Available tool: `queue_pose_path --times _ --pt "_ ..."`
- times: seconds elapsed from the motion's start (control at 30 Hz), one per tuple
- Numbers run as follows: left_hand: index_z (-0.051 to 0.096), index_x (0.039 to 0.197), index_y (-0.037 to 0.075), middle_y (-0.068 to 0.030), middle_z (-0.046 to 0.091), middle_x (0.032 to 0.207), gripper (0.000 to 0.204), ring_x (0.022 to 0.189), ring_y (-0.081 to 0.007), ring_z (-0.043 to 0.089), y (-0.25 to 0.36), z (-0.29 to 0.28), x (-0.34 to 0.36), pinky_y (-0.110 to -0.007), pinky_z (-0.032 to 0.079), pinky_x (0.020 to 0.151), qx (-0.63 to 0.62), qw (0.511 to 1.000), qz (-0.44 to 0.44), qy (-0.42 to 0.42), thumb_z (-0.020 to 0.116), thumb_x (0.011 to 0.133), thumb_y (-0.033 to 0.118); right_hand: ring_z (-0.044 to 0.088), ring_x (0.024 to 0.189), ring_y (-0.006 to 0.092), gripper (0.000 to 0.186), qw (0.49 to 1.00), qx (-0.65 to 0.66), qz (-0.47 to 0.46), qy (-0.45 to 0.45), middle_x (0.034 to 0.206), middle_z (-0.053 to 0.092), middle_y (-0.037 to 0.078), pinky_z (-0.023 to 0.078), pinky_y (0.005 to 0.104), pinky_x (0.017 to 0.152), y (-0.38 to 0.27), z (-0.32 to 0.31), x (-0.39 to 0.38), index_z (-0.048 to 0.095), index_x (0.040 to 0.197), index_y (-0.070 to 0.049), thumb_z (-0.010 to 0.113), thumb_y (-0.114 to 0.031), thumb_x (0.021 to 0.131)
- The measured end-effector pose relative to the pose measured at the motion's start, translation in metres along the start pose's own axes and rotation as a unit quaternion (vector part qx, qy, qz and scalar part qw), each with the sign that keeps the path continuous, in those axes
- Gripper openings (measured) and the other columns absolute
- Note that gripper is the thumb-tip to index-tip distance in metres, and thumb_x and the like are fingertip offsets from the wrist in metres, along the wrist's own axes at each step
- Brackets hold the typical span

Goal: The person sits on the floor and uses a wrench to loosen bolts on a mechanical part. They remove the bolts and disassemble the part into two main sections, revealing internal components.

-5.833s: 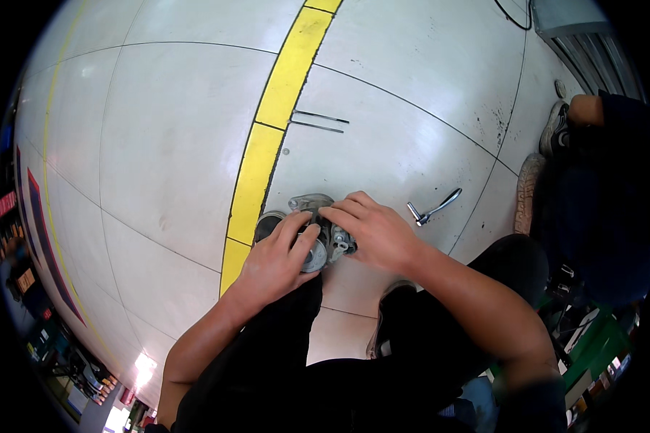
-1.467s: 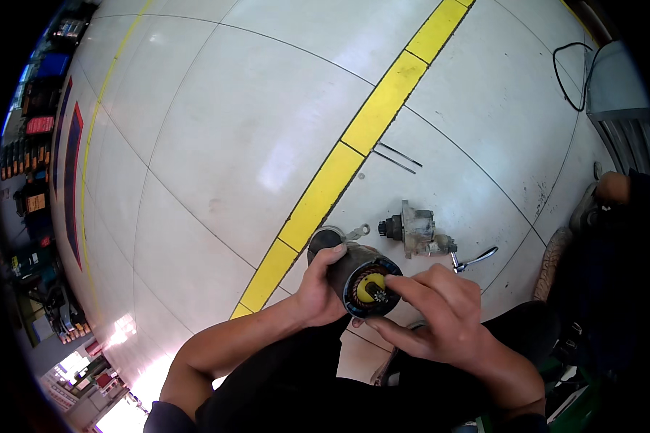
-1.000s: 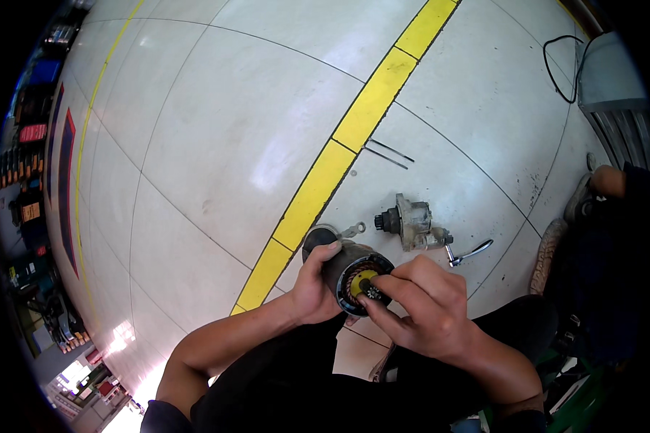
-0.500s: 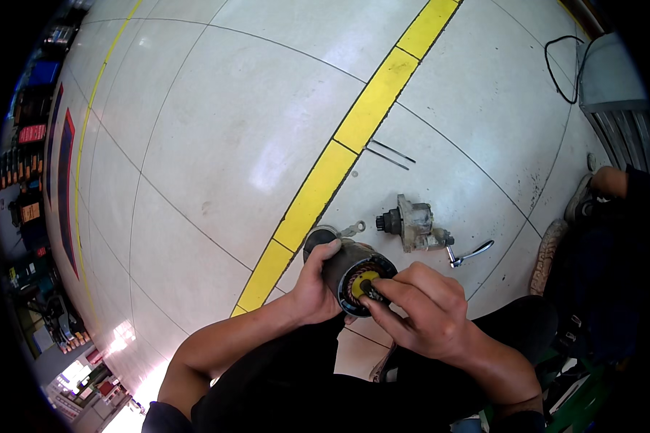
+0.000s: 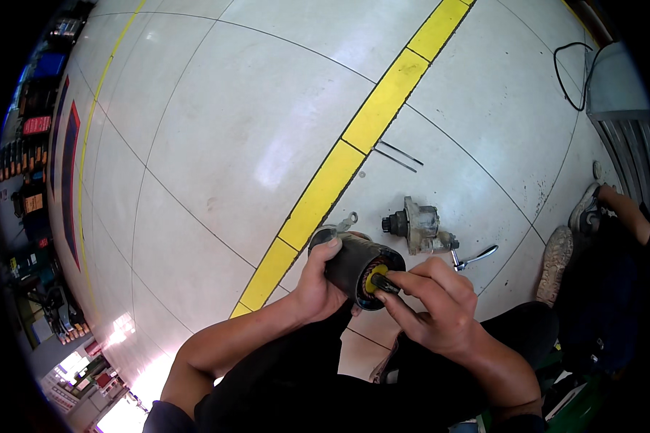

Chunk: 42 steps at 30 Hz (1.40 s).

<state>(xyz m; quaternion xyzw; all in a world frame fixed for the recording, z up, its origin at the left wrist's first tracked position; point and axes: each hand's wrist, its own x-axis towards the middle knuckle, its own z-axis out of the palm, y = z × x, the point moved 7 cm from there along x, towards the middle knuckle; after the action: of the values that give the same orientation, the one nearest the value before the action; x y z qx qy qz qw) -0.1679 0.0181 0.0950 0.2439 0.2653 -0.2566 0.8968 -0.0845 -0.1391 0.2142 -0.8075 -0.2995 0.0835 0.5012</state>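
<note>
My left hand (image 5: 316, 287) is closed round the side of a dark cylindrical motor housing (image 5: 352, 261), thumb on top. The housing is tilted, its open end toward my right hand. Inside that end show copper windings and a yellow disc (image 5: 372, 278) with a dark shaft (image 5: 385, 283) coming out of its middle. The thumb and fingers of my right hand (image 5: 440, 307) pinch this armature shaft. A lead with a ring terminal (image 5: 349, 219) sticks out beyond the housing's far side. The housing's rear end is partly hidden by my left hand.
On the floor ahead lie a starter gear housing (image 5: 417, 225) with its solenoid, a ratchet (image 5: 479, 255), two long thin bolts (image 5: 401, 152) and a small washer (image 5: 362, 175). A yellow floor stripe (image 5: 383, 108) runs past. Another person's shoe (image 5: 554, 267) and a grey cabinet (image 5: 617, 83) are at right.
The motor housing has turned slightly, its open end swinging to the right and upward. My right hand has moved a little to the right, still pinching the shaft.
</note>
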Motion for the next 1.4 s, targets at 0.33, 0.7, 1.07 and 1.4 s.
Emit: queue_pose_path --times 0.33,0.7,1.07,1.4 --pt "0.049 0.145 0.003 -0.0170 0.070 0.122 0.059 0.086 -0.0253 0.077 0.033 0.002 -0.013 -0.038 0.062 0.057 0.136 0.979 0.128 0.079 0.060 0.107 0.047 0.068 0.070 0.0230 0.040 1.000 -0.006 0.009 -0.003 0.093 0.067 0.010 0.053 0.0346 0.057 0.010 -0.005 -0.001 0.078 0.109 -0.001 0.099 -0.007 0.076" --pt "0.046 0.147 0.001 -0.0151 0.069 0.118 0.065 0.087 -0.0202 0.075 0.045 0.012 -0.021 -0.033 0.063 0.060 0.236 0.959 0.142 0.067 0.072 0.101 0.040 0.064 0.066 0.0243 0.032 0.993 -0.061 0.028 -0.101 0.091 0.058 0.007 0.053 0.0367 0.056 0.012 0.005 -0.001 0.072 0.101 -0.005 0.093 -0.019 0.081" --pt "0.051 0.142 -0.001 -0.0147 0.069 0.127 0.077 0.118 -0.0216 0.070 0.045 0.010 -0.024 -0.037 0.054 0.106 0.253 0.956 0.106 0.108 0.076 0.092 0.052 0.069 0.068 0.0285 0.030 0.976 -0.103 0.044 -0.184 0.088 0.057 0.009 0.053 0.0417 0.055 0.006 0.010 0.001 0.063 0.091 -0.007 0.086 -0.026 0.091" --pt "0.048 0.146 -0.002 -0.0145 0.069 0.110 0.060 0.076 -0.0184 0.073 0.042 0.013 -0.019 -0.033 0.059 0.055 0.233 0.965 0.093 0.073 0.069 0.105 0.037 0.070 0.066 0.0344 0.028 0.970 -0.068 0.050 -0.228 0.085 0.064 0.012 0.055 0.0452 0.058 0.013 0.016 -0.008 0.063 0.094 -0.005 0.083 -0.024 0.097"
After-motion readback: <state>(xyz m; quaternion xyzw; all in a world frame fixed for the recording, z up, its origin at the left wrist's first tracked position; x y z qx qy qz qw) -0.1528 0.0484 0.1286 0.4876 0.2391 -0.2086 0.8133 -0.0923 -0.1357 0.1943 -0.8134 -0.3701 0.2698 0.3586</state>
